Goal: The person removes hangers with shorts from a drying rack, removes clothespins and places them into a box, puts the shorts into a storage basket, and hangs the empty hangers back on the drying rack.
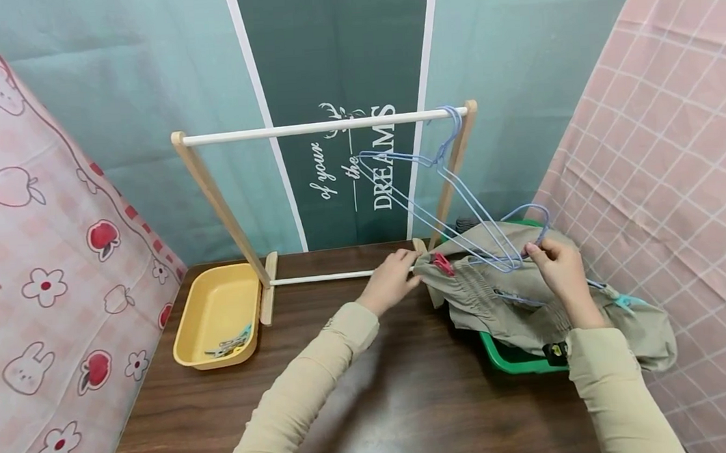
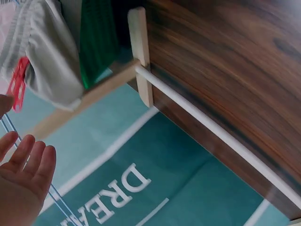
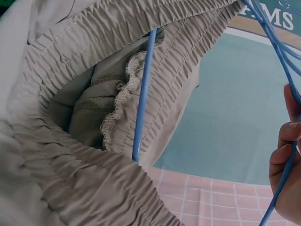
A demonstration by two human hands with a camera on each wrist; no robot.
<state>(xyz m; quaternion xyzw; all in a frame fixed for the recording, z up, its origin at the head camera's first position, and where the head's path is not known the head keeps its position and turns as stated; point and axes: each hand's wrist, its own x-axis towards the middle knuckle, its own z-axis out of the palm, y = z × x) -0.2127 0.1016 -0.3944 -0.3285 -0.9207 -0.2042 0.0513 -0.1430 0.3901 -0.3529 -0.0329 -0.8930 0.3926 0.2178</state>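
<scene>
Khaki trousers with a gathered elastic waistband lie heaped over a green basket. A red clothespin clips one end of the waistband, and a turquoise clothespin sits farther right. My right hand pinches the wire of a blue hanger close to its hook; in the right wrist view, fingers curl round the wire. My left hand is beside the waistband's left end, near the red clothespin. Its fingers look loosely extended in the left wrist view, with the thumb partly out of frame.
More blue hangers hang at the right end of the rack's white top rail. A yellow tray with several clothespins stands left on the brown table. Pink grid cloth borders the right side.
</scene>
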